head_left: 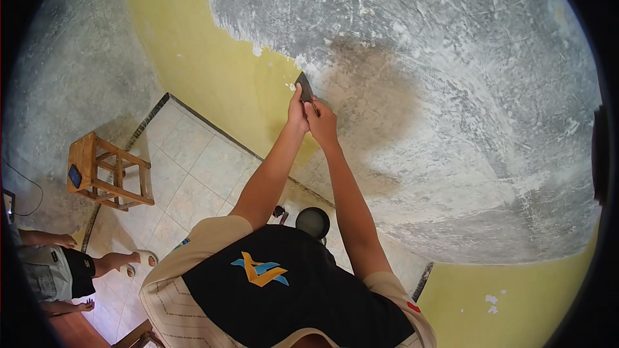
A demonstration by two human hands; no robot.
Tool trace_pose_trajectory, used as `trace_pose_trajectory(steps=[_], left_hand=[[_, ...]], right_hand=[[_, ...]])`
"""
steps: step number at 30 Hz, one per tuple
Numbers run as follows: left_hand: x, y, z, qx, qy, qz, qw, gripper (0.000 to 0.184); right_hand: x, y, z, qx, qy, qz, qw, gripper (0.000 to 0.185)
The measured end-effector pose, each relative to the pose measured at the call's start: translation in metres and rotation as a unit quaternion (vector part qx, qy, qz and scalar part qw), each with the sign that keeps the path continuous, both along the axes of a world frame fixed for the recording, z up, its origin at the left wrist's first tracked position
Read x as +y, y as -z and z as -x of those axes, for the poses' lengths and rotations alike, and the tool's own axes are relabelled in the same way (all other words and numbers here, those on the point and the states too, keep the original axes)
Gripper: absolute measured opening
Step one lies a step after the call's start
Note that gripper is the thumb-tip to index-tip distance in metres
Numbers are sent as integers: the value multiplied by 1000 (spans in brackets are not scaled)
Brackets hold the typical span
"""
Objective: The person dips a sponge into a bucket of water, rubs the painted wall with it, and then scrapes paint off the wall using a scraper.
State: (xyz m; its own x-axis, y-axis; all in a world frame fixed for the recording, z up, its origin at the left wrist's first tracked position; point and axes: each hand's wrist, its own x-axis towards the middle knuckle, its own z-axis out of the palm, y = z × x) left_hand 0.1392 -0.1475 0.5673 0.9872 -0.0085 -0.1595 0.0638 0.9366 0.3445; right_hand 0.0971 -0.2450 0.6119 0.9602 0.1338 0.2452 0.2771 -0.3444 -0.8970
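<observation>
Both arms reach forward to a wall with yellow paint (258, 90) and a bare grey, scraped area (451, 58). A dark, flat-bladed scraper (304, 84) touches the wall where the paint meets the grey, beside small white chips. My right hand (322, 124) is closed around its handle, which the fingers mostly hide. My left hand (296, 113) is closed too, its thumb pressed along the side of the blade.
A wooden stool (103, 171) bearing a phone (75, 176) stands at left on the tiled floor (193, 161). Below it, another person (58, 274) in slippers is partly in view. A dark round pan-like object (313, 223) sits near the wall's foot, close to my body.
</observation>
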Motion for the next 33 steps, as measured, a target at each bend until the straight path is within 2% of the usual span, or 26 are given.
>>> trace_pose_trajectory(steps=[3,5,6,8,12,14,18,21,23,24,26,33], left_hand=[[-1,-19,4,69,-51,23,996,54],[1,-10,13,41,11,-9,999,51],[1,-5,15,41,5,-9,999,51],[-6,3,17,87,96,-23,991,54],[-7,6,8,58,76,-21,995,57],[-7,-10,7,95,7,-21,995,59],[-3,-12,10,113,10,-23,993,58],[5,-3,15,71,61,-37,995,60],[1,-6,20,49,108,-46,992,59],[-8,-7,16,81,59,-30,994,59],[-1,-6,13,74,56,-36,995,58],[-2,-8,16,82,73,-18,994,54]], right_hand=[[7,0,0,-65,9,44,997,34],[1,-4,14,-17,13,22,1000,36],[-1,0,19,-16,7,22,1000,36],[-9,10,23,22,42,-62,997,32],[-9,-6,14,35,12,-42,998,33],[-6,-3,4,47,-1,27,999,43],[-3,-2,12,50,7,6,999,45],[-5,4,17,16,14,-15,1000,45],[-12,2,18,111,7,-58,992,44],[-11,4,16,112,5,-55,992,44],[-6,9,9,48,-12,-80,996,35],[-8,2,16,30,1,-73,997,36]])
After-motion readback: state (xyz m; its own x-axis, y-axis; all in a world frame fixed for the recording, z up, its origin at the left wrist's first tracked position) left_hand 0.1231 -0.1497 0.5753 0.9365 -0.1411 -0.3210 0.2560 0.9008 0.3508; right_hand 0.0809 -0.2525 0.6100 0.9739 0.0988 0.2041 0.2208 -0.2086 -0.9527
